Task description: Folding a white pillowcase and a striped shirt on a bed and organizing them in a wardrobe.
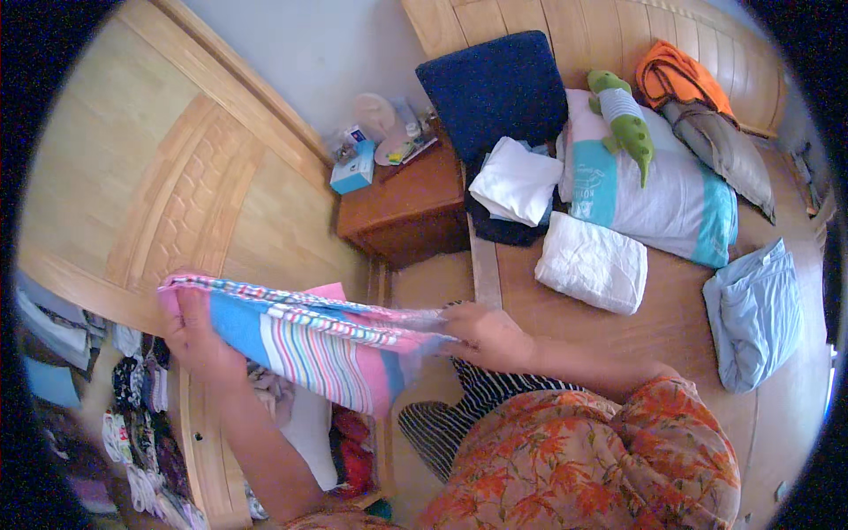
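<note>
A pink, blue and white striped cloth (309,340) is stretched in the air between my two hands, folded over along its upper edge. My left hand (194,331) grips one end, its fingers wrapped by the fabric. Closed on the opposite end is my right hand (490,337), a little blurred. The lower part of the cloth hangs down, above an open drawer (190,442) with clothes in it. Whether the cloth is a towel or a garment I cannot tell.
On the wooden bed (565,353) lie a folded white cloth (592,262), folded light blue clothing (755,314), a pillow (654,203) and a green plush crocodile (625,124). A brown nightstand (406,208) stands beside a wooden door panel (177,168). Clothes (132,424) fill the lower left.
</note>
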The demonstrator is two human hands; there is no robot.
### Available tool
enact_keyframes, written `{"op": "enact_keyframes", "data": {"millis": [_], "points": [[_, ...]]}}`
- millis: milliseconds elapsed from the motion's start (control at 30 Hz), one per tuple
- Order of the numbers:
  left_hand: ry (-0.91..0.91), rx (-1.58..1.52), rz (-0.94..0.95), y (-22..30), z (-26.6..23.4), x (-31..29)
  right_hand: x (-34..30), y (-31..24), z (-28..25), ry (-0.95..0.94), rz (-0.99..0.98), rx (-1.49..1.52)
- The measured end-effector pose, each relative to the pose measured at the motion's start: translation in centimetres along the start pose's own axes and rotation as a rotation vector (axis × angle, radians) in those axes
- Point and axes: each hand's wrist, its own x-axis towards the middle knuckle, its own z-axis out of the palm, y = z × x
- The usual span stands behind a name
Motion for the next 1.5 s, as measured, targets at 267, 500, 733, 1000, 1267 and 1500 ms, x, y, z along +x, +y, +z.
{"op": "enact_keyframes", "data": {"millis": [267, 500, 733, 1000, 1267, 1500], "points": [[0.18, -0.282, -0.139, -1.3, -4.2, 0.6, 0.1, 5.0, -3.2, -0.026, 0.114, -0.041], [0.269, -0.324, -0.333, -7.9, -9.7, -1.6, 5.5, 4.6, -13.2, -0.007, 0.136, 0.033], [0.322, -0.394, -0.411, -9.9, -9.2, -3.1, 10.0, -1.1, -20.2, 0.146, -0.091, 0.284], [0.031, -0.368, -0.544, -15.5, -6.1, -7.4, 9.9, 5.1, -18.9, 0.033, 0.225, 0.181], [0.178, -0.477, -0.243, -9.3, -9.7, -2.5, 10.5, 0.5, -21.7, 0.192, 0.128, 0.543], [0.109, -0.175, -0.504, -11.5, -6.4, -5.1, 11.1, 4.3, -19.3, 0.159, 0.14, 0.245]]}}
